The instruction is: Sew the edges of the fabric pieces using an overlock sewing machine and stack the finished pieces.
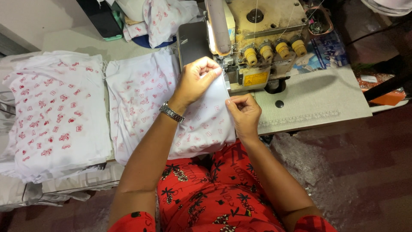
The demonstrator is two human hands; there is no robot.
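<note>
Grip: both my hands pinched the white printed fabric (pixel 206 124).
Left hand (pixel 195 81): nearer the sewing machine (pixel 257 47), holding the leading edge.
Right hand (pixel 244 112): trailed, just beside.
Fabric axis: ran from my lap toward the machine.

Bright machine lamp (pixel 213 36) glare, dim edges, slight wide-angle distortion.

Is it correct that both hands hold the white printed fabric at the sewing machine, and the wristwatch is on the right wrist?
Not quite. In the head view, the wristwatch is on the left wrist, not the right. The rest holds: the left hand and the right hand both hold the white printed fabric at the sewing machine.
</note>
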